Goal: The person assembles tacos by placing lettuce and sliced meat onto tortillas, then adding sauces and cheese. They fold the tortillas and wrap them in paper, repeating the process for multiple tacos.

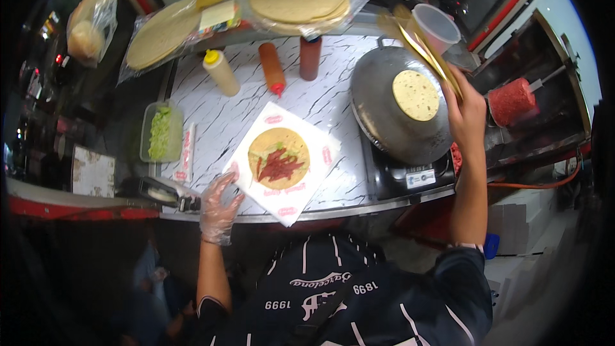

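Observation:
My left hand (219, 210), in a clear plastic glove, is at the counter's front edge with its fingers apart. Its fingertips reach the left corner of a white printed paper sheet (325, 152); whether they touch it I cannot tell. On that sheet lies a round flatbread (291, 138) topped with reddish-brown meat strips (280, 165) and bits of green lettuce. My bare right hand (467, 110) is closed around gold-coloured tongs (430, 56), slightly blurred at the tips. They slant over the right side of a dark round pan (378, 93), where a browned flatbread (415, 95) rests.
Behind stand a yellow-capped bottle (221, 74), an orange sauce bottle (271, 67) and a dark red one (311, 59). Flatbread stacks (298, 0) lie on the shelf above. Chopped lettuce fills a tub (160, 133) at left. Right of the burner (410, 179), meat sits on a spit (512, 101).

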`<state>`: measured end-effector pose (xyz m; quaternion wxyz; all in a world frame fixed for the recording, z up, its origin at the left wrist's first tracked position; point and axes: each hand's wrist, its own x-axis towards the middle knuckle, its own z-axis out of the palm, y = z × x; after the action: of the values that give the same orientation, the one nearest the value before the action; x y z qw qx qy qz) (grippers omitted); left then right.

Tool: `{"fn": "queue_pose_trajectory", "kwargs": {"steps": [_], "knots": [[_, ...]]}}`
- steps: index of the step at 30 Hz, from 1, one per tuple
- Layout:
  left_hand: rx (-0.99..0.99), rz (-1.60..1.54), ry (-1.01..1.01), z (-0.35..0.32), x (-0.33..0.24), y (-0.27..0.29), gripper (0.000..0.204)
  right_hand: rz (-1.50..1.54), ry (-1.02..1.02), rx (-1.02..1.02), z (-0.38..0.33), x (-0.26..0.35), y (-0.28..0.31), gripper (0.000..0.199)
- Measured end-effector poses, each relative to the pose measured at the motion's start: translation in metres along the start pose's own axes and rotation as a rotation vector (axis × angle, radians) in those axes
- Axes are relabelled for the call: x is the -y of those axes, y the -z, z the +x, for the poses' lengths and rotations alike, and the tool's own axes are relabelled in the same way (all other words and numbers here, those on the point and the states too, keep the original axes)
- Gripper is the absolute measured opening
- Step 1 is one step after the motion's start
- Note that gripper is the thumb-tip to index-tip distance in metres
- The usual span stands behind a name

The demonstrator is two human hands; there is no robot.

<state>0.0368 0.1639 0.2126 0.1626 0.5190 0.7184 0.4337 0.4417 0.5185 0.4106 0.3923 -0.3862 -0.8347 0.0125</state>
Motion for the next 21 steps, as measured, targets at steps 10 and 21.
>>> {"fn": "queue_pose_trajectory", "kwargs": {"steps": [10, 21], "knots": [[0.705, -0.718, 0.566, -0.098, 0.043, 0.040, 0.056, -0.128, 0.308, -0.293, 0.111, 0.118, -0.198, 0.033], [0.446, -0.703, 1.373, -0.316, 0.198, -0.026, 0.052, 0.371, -0.587, -0.074, -0.003, 0.042, -0.447, 0.073]]}}
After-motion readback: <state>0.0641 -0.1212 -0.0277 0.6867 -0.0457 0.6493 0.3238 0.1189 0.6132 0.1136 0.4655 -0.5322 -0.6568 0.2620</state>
